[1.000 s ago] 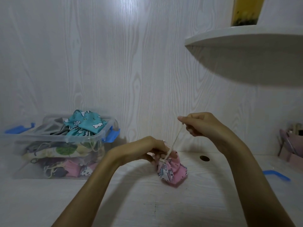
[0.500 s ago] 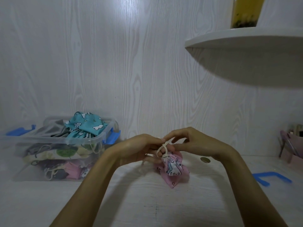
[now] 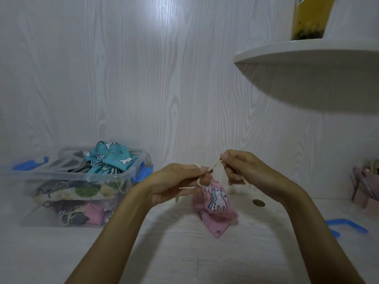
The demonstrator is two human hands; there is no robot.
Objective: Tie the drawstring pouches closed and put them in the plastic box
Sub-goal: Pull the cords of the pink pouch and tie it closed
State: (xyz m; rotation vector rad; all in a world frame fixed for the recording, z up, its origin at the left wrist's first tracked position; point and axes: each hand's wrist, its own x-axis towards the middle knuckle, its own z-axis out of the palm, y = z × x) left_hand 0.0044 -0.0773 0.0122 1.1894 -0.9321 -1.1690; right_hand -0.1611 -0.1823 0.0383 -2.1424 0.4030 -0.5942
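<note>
Pink pouch (image 3: 216, 206) hangs above the white desk (image 3: 184, 259), right of the plastic box (image 3: 61, 175). My left hand (image 3: 174, 181) pinches its gathered neck, cord (image 3: 214, 166) looped round a finger. My right hand (image 3: 240, 167) pinches the cord end, pulling it taut.

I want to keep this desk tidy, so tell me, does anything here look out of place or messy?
Two things. A teal pouch is heaped above the rim of the plastic box, so a lid might not sit flat. A blue clip lies loose on the desk, off to the right. Both hands are mid-tie on the pink pouch; nothing looks spilled or damaged.
</note>
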